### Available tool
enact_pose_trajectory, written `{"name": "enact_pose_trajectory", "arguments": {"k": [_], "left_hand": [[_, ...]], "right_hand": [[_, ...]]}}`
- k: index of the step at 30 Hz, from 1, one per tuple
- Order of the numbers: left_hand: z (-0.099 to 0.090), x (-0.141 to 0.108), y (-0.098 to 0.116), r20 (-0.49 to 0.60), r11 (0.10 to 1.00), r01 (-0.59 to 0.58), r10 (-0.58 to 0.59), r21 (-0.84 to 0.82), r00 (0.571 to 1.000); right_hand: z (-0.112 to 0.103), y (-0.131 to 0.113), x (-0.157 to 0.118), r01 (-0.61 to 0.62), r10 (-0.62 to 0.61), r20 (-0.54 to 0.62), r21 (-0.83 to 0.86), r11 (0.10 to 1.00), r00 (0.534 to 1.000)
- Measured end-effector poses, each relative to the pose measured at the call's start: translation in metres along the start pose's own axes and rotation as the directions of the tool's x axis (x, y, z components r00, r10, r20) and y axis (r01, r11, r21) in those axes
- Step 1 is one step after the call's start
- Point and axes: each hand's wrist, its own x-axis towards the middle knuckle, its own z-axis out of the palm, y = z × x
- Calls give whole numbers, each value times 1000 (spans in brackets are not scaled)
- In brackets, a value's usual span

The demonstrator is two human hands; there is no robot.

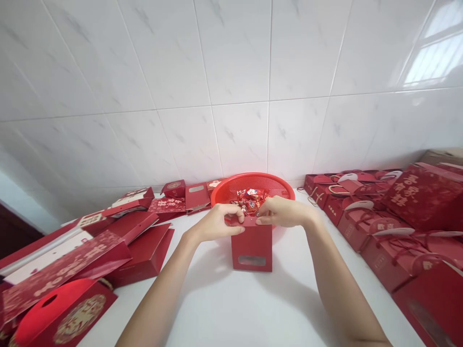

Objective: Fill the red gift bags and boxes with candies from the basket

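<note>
A small red gift box [252,246] with a clear window low on its front stands upright on the white table, directly before me. My left hand [224,220] pinches the box's top edge at its left corner. At the right part of the same edge, my right hand [280,212] grips with thumb and curled fingers. Just behind the box sits a red plastic basket [285,190] holding several wrapped candies [252,196]. The box's inside is hidden from this angle, and its front hides part of the basket.
Flat and folded red boxes [144,250] lie piled along the left, with a round-topped red box [68,313] nearest. Rows of red boxes with cord handles [383,241] line the right side. A white tiled wall [238,140] rises behind the white table [231,308].
</note>
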Motion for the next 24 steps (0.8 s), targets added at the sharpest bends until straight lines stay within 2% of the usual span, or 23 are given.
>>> {"name": "enact_pose_trajectory", "arguments": {"k": [5,10,15,18,21,23,24], "left_hand": [[-1,1,1,-18,1000,26,-26,-9,999],[-2,4,-1,-36,998,56,-55,17,998],[-3,6,-3,-21,999,27,-26,43,999],[-3,6,-2,-22,1000,7,-6,27,1000],[-6,5,0,-36,995,-24,20,-102,999],[-9,5,2,-66,976,-31,17,-215,998],[-11,4,3,-84,966,-21,-1,-257,996]], "right_hand": [[2,4,6,1,1,-34,46,999,999],[8,6,12,9,-10,-101,-11,1000,995],[18,15,4,89,-73,-193,77,993,978],[28,17,-7,78,-38,-274,136,988,961],[35,5,-31,47,-3,-419,94,994,908],[36,-13,-59,43,-18,-555,32,999,832],[35,-23,-77,38,-31,-640,-3,999,768]]}}
